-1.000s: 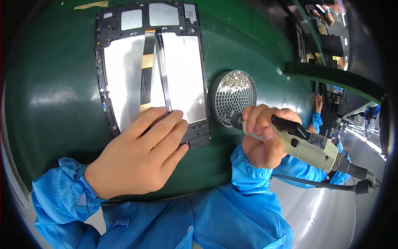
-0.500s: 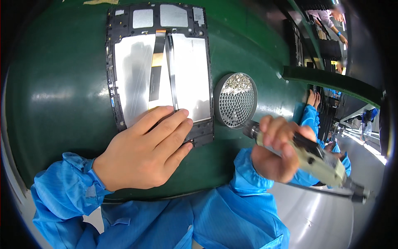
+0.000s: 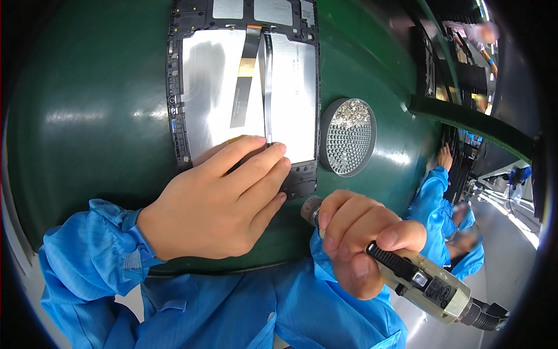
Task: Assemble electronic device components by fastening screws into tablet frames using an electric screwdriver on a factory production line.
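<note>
Under my left hand (image 3: 218, 200) lies an opened tablet housing (image 3: 224, 87), a black frame around silvery metal plates. The fingers of that hand are stretched out flat over its lower part, touching the lower end of a dark narrow ribbon cable (image 3: 268, 87). A wider flex cable with a gold band (image 3: 246, 67) runs beside it. My right hand (image 3: 363, 241) is wrapped round a beige electric screwdriver (image 3: 433, 291) with a black lever. Its nose end is close to the housing's lower right corner; the bit tip cannot be made out.
A round grey screw tray (image 3: 349, 139) with rows of holes and loose screws piled at its far side stands right of the housing. The green mat (image 3: 110, 151) covers the bench. A co-worker's blue sleeve (image 3: 429, 189) and a dark green rail (image 3: 471, 125) are at the right.
My right hand has drawn the screwdriver away from the screw tray, toward me and left to the housing's lower corner. My left hand stays on the housing; the whole view has shifted slightly.
</note>
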A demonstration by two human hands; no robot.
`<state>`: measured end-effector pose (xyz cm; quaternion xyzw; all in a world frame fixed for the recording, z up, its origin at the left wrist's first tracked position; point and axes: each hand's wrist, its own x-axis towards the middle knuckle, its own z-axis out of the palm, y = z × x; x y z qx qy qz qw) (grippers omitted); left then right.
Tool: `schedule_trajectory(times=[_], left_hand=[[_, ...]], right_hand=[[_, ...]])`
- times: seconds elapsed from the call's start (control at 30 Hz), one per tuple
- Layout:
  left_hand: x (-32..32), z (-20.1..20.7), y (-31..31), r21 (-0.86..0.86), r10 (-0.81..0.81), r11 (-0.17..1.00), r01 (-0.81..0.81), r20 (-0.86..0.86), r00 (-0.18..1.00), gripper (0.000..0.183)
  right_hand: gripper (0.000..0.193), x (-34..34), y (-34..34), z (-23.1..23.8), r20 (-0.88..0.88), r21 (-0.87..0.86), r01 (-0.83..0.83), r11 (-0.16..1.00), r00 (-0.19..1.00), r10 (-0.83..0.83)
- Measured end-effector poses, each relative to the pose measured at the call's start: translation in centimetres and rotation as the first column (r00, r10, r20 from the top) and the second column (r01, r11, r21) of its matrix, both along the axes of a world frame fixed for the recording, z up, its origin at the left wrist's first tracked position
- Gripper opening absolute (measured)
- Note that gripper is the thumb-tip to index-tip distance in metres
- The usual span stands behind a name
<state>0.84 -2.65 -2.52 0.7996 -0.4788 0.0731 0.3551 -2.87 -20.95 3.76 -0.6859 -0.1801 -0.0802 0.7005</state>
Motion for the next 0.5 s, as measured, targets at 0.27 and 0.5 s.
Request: schedule_trajectory(times=[0.27, 0.5], left_hand=[[-0.1, 0.0, 0.4, -0.008, 0.009, 1.000, -0.009, -0.006, 1.000, 0.019], [-0.2, 0.8, 1.0, 0.019, -0.007, 1.000, 0.007, -0.008, 1.000, 0.019]], right_hand=[[0.036, 0.1, 0.4, -0.7, 0.051, 0.056, -0.010, 0.998, 0.999, 0.007], [0.028, 0.0, 1.1, -0.2, 0.026, -0.041, -0.016, 0.999, 1.000, 0.017]])
